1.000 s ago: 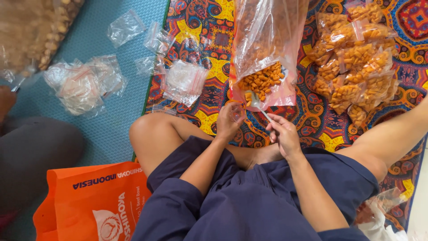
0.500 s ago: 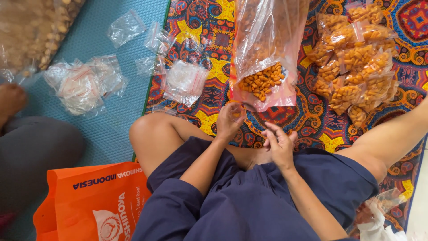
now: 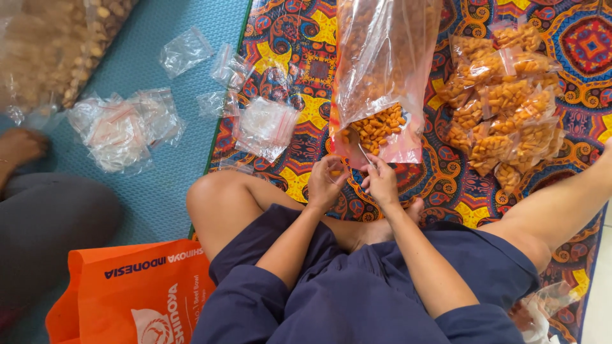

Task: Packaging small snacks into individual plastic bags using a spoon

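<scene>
I sit cross-legged on a patterned mat (image 3: 440, 185). A large clear bag of orange snack pieces (image 3: 382, 83) lies in front of me with its mouth toward my hands. My left hand (image 3: 326, 183) and my right hand (image 3: 380, 183) are close together just below that mouth. Between them they pinch a small clear plastic bag (image 3: 354, 167). A few orange pieces show at the fingers of my left hand. How full the small bag is I cannot tell.
Several filled small snack bags (image 3: 503, 108) are piled at the right. Empty small bags (image 3: 264, 126) lie left of the big bag, with more (image 3: 121, 130) on the teal mat. An orange shopping bag (image 3: 137, 293) lies by my left knee. Another person's leg (image 3: 51, 223) and foot (image 3: 22, 146) are at the far left.
My right hand has moved up and left to meet my left hand at the big bag's mouth. My left hand has hardly moved.
</scene>
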